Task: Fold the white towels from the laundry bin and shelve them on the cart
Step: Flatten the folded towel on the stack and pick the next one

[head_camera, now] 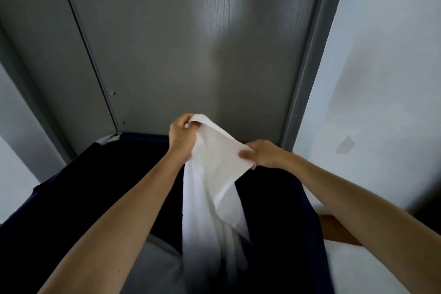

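A white towel [212, 188] hangs in front of me over a dark navy laundry bin [78, 188]. My left hand [181, 136] pinches the towel's top corner, raised above the bin's far rim. My right hand [263, 154] grips the towel's upper edge a little lower and to the right. Between the hands the edge is stretched at a slant. The rest of the towel drops in loose folds into the bin's dark inside, where its lower end fades from sight. The cart is not in view.
A grey door [191, 43] in a grey frame [307, 74] stands right behind the bin. A pale wall [381, 79] runs along the right. A brown wooden edge [334, 229] and a white surface [358, 270] lie at the lower right.
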